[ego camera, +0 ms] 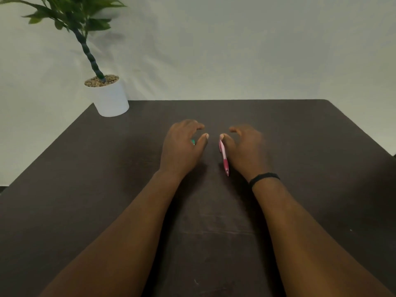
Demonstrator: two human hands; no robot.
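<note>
Both my hands hover low over the middle of a dark brown table (pixel 300 129), palms down, thumbs pointing toward each other. My right hand (pixel 246 148), with a black band (pixel 264 177) on its wrist, holds a pink pen (pixel 224 157) along the inside of its thumb, the darker pink end pointing back toward me. My left hand (pixel 182 146) has its fingers curled over a small teal object (pixel 193 142). Only a sliver of that object shows between thumb and forefinger; the rest is hidden under the palm.
A white pot (pixel 111 99) with a leafy green plant (pixel 70 16) stands on the table's far left corner. A pale wall rises behind the table. The table's right edge falls away at the far right.
</note>
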